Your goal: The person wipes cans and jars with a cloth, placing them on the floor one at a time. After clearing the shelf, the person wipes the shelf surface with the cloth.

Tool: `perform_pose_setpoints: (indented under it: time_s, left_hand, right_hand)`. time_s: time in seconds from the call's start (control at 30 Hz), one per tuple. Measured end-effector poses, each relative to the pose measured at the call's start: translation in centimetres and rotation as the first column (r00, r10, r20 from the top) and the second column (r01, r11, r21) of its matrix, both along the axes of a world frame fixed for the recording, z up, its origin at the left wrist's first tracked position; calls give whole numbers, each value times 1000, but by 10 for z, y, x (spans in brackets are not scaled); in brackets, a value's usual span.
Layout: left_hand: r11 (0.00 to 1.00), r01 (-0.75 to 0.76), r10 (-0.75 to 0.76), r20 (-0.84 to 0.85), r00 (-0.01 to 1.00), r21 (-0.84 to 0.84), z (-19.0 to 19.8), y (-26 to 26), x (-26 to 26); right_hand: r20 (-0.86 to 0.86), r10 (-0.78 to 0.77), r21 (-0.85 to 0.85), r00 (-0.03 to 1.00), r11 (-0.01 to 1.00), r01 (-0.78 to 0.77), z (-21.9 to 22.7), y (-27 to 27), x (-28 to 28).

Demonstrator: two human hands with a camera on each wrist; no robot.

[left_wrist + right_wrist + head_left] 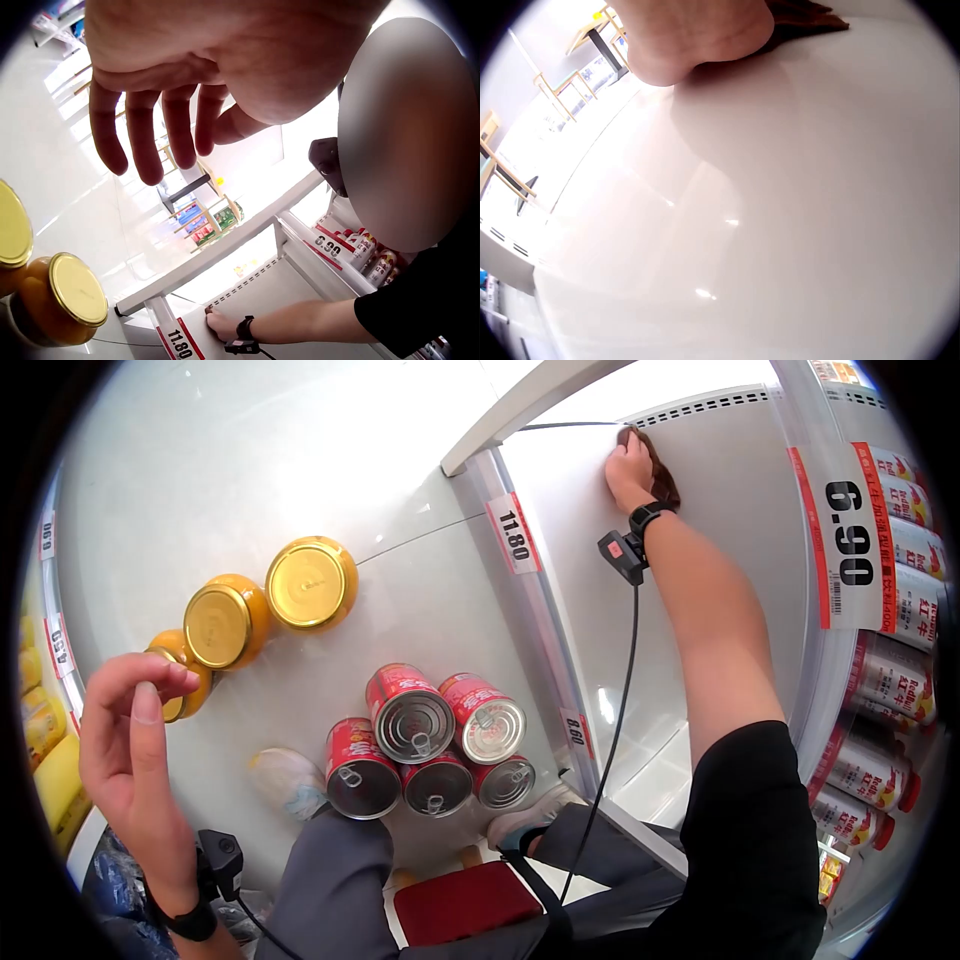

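Note:
My right hand (630,470) grips a dark brown cloth (664,484) and presses it on the white shelf board (720,470), close to the slotted back edge. In the right wrist view the heel of the right hand (697,45) rests low over the glossy board, and part of the cloth (802,21) sticks out beyond it. My left hand (140,760) hangs in the air with fingers loosely bent and nothing in them. It overlaps the nearest of three gold-lidded jars (220,625) on the floor in the head view.
Several red cans (410,715) stand stacked on the floor before my knees. Price tags (514,532) line the shelf's front rail. Red Bull cans (890,680) fill the rack at right. A black cable (632,660) runs down from the right wrist. A red stool seat (465,903) is below.

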State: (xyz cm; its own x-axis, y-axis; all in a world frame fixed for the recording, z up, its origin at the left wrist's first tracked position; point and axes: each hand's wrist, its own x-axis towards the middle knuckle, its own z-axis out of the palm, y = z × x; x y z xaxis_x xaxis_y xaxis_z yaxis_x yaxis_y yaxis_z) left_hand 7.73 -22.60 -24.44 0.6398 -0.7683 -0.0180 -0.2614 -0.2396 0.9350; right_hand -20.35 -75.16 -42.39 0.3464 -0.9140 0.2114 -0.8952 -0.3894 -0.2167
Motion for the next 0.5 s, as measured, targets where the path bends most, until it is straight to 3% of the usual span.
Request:
perform_pose_setpoints:
  time_s: [0.03, 0.17, 0.23, 0.4, 0.5]
  left_hand:
    - [1000, 22, -22, 0, 1000, -9, 0, -1, 1]
    - [999, 12, -13, -18, 1000, -52, 7, -7, -6]
    - [997, 9, -10, -12, 1000, -81, 9, -8, -9]
    - [991, -16, 13, -26, 1000, -135, 11, -10, -15]
    - [981, 59, -67, -36, 997, -185, 16, -9, -18]
  right_hand:
    - [12, 125, -8, 992, 992, -124, 0, -4, 1]
    - [79, 165, -21, 983, 986, -164, -1, 15, 17]
    - [87, 344, -79, 935, 938, -338, -5, 37, 28]
    - [173, 461, -35, 870, 886, -463, 2, 101, 45]
    - [200, 479, 5, 855, 872, -489, 15, 133, 53]
